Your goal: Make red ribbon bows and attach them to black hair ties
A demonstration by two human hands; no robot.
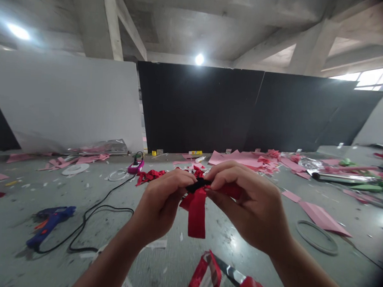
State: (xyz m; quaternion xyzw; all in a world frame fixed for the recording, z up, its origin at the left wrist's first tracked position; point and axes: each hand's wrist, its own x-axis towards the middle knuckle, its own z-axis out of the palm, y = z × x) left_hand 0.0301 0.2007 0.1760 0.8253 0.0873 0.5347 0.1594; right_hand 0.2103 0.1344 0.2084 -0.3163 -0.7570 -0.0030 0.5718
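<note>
Your left hand [162, 202] and right hand [249, 206] meet above the grey surface [172, 271], both pinched on a red ribbon [197, 210]. The fingertips of each hand grip a small black piece [197, 185] at the ribbon's top, and one flat tail of ribbon hangs straight down between your wrists, clear of the surface.

Just below your hands lies a looped strip of red ribbon [205, 275], and beside it a knife with a red handle [245, 283], blade pointing up-left. To your left a blue glue gun [49, 224] rests on its side, its black cord [91, 224] curling toward the middle. Beyond your hands sits a heap of red ribbon pieces [151, 175], with a small pink device [135, 166] near it. Pink paper sheets [319, 214] are scattered to your right, next to a thin grey ring [316, 238]. No open box or tray shows here; the loose bits lie straight on the surface.
</note>
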